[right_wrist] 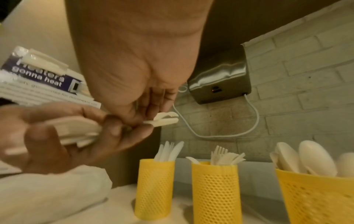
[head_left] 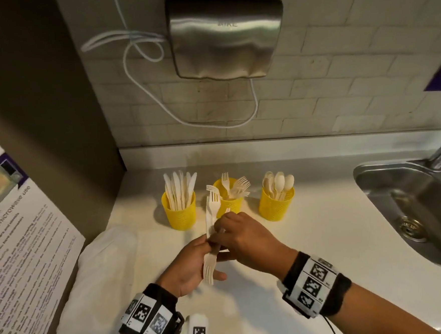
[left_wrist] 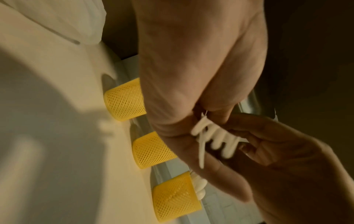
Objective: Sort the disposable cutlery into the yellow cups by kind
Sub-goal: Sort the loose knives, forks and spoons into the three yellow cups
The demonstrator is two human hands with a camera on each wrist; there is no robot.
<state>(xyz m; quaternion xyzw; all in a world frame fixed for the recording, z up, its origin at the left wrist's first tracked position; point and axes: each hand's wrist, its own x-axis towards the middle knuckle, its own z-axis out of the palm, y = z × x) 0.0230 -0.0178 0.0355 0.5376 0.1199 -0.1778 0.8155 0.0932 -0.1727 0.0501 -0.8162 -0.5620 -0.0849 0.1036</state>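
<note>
your left hand [head_left: 192, 262] grips a bundle of forks [head_left: 210, 235] above the counter [head_left: 323, 238] while your right hand [head_left: 241, 239] pinches one free, and a careless tug could spill the rest short of the middle cup [head_left: 229, 201].

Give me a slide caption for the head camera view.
Both hands grip white forks before three yellow cups of sorted cutlery.
</note>
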